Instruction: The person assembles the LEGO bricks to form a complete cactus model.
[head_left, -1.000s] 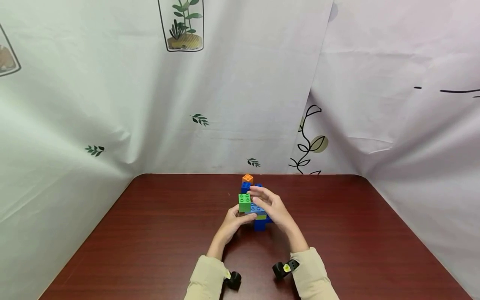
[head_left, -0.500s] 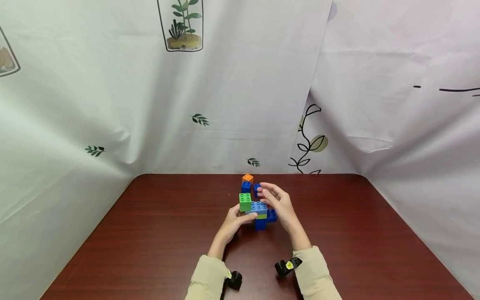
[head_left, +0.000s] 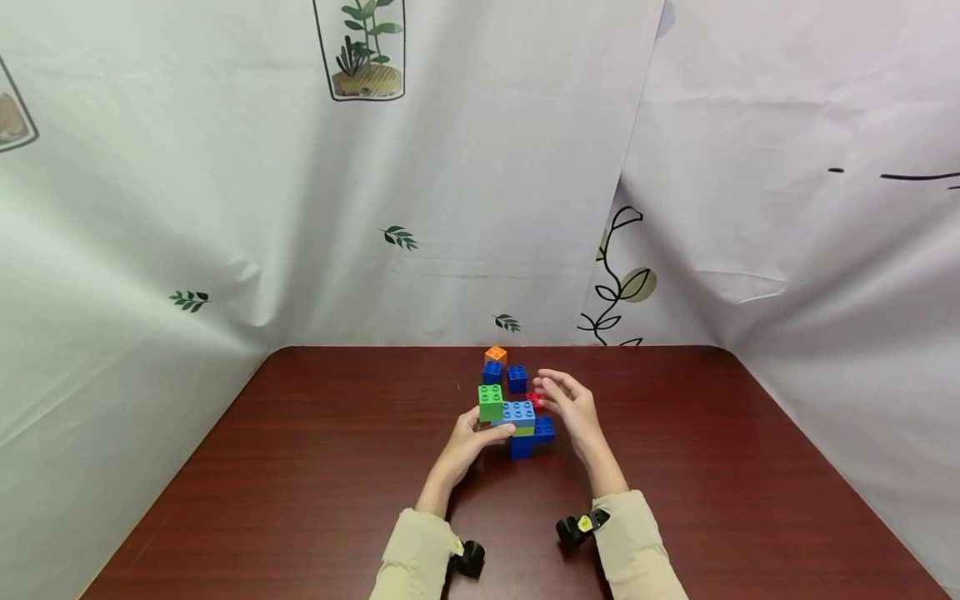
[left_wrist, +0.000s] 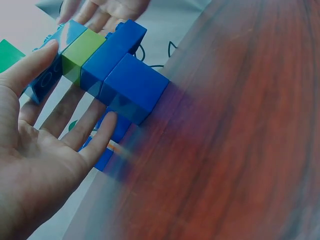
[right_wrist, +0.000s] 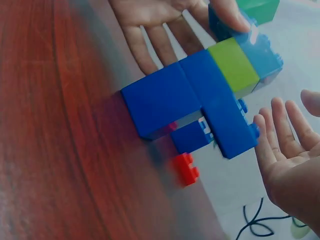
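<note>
My left hand (head_left: 459, 450) holds a stack of toy building bricks, thumb on the near face of its light blue brick (head_left: 517, 413) and fingers behind. A bright green brick (head_left: 491, 402) tops the stack's left end. Beneath the light blue brick comes a lime brick (left_wrist: 83, 54), then a dark blue brick (right_wrist: 220, 102) jutting to the right, with another dark blue brick (right_wrist: 160, 100) lowest, at the tabletop. To the right of the stack, my right hand (head_left: 576, 417) hovers with relaxed fingers, apart from it and holding nothing. Near its fingertips is a small red brick (head_left: 534, 400).
Behind the stack stand two loose dark blue bricks, one on the left (head_left: 492, 373) and one on the right (head_left: 517, 379). An orange brick (head_left: 496, 356) is at the back near the table's (head_left: 315, 467) far edge. A white printed cloth (head_left: 480, 183) hangs beyond.
My right hand has drawn back to the right from the stack, bringing the red brick and the right loose blue brick into full or partial sight. The left hand and stack have stayed nearly still.
</note>
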